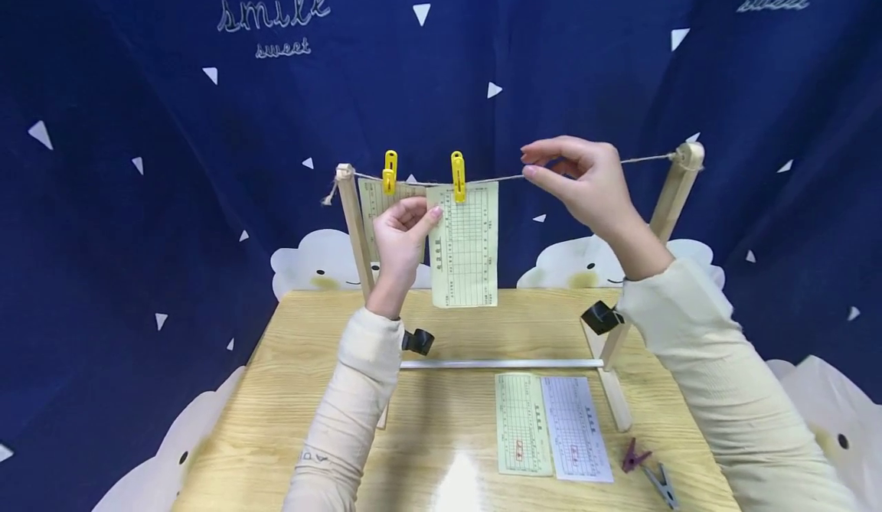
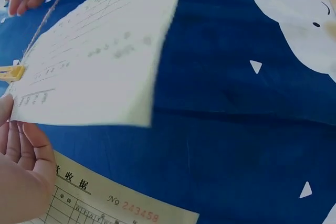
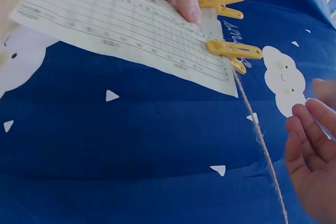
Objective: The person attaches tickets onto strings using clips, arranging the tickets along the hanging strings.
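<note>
dangling long axis vertical, the front slip [image 1: 470, 256] is pinched by the left grip [image 1: 400, 238]; right grip [image 1: 589, 184] relaxed.

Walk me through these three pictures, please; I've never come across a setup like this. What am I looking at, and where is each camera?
There is no machine here: a person is working bare-handed. The wide picture comes from a camera worn on the head, looking forward and down; the other two come from cameras on each wrist.

A string is tied across a wooden stand. A rear slip and a front slip hang from it by yellow clips. The left hand pinches the front slip's edge; the right hand is raised near the string, holding nothing.

On the table lie a greenish slip, a whitish slip, a purple clip and a grey clip.
</note>
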Available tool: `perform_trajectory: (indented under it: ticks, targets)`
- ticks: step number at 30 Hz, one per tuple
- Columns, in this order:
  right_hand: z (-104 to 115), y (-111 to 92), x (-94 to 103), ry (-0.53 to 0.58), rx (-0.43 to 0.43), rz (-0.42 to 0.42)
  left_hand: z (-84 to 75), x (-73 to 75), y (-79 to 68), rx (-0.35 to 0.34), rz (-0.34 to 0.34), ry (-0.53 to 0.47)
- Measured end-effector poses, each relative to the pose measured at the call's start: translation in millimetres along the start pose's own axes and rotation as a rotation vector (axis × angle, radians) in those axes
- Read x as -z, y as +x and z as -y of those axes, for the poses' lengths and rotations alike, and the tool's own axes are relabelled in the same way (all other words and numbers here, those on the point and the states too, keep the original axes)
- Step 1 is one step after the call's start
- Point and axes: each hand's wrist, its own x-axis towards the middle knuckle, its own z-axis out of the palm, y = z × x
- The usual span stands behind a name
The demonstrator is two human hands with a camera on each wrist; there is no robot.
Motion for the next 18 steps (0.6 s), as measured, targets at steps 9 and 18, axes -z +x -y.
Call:
perform_trajectory:
  ticks: [9, 18]
  targets:
    - [-0.7, -19.0, 5.5, 0.004, -0.045, 0.022, -0.9, 2.3, -1.6, -0.033, -0.001, 0.032]
    - [-3.8, -30.9, 14.3, 0.009, -0.058, 0.016, -2.7, 7.9, -7.4, 0.005, 0.027, 0.127]
